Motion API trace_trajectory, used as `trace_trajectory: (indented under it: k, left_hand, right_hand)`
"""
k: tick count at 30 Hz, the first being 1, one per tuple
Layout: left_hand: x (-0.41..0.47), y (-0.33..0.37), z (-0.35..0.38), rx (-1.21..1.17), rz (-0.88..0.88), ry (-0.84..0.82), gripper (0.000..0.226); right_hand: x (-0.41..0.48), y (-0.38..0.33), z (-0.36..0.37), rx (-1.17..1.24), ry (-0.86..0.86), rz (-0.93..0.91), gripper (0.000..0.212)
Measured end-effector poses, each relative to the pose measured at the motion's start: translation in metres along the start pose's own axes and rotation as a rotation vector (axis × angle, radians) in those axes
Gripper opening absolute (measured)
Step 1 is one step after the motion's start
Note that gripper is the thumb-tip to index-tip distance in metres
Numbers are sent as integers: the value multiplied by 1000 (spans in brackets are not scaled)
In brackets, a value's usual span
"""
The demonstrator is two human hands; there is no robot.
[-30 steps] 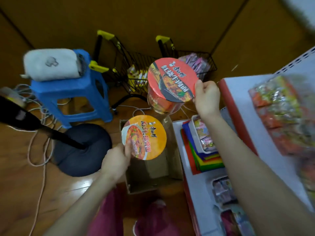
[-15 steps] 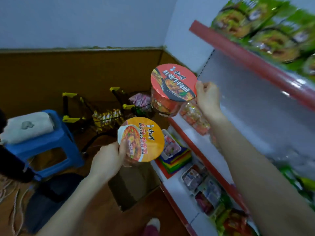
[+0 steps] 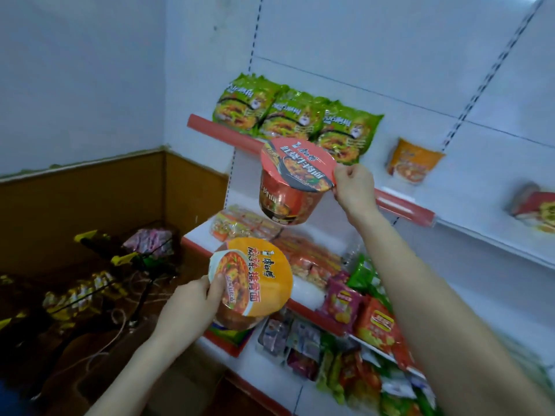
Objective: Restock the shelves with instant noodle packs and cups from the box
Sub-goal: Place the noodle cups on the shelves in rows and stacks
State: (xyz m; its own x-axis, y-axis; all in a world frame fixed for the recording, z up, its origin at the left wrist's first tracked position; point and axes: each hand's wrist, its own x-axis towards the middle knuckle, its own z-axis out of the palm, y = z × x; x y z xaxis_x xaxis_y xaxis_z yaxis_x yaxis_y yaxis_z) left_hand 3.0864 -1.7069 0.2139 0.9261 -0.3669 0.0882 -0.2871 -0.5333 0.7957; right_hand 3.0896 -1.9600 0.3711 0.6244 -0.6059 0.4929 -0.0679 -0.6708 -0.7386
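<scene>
right hand (image 3: pixel 354 187) — grip pinches glossy round red cup (image 3: pixel 297 168) | left hand (image 3: pixel 192 307) — grip clasps orange cup (image 3: pixel 264 274)

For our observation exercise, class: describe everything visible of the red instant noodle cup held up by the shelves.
The red tapered instant noodle cup is sealed: its round lid, seemingly foil or paper, shows a dark bowl of noodles and white characters. The body carries a noodle picture and darkens at the base. It is tilted, lid toward the camera, in front of the red-edged upper shelf, below the green noodle packs. Only the right hand touches it, pinching the rim's right edge.
</scene>
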Motion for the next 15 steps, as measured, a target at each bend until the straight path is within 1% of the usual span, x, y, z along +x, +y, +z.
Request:
trace_trajectory:
  k: [5,8,11,15]
  left_hand:
    - [0,52,34,44,118,-50,49]
    - [-7,88,59,9,172,-105,50]
    - [-18,122,89,28,242,-155,52]
    - [-38,166,133,39,289,-220,51]
  right_hand:
    - [1,28,-72,-97,125,47,42]
    - [-1,46,-120,-72,170,55,45]
    - [-2,62,-168,-117,224,52,49]
    - [-2,86,-234,-77,261,95,47]
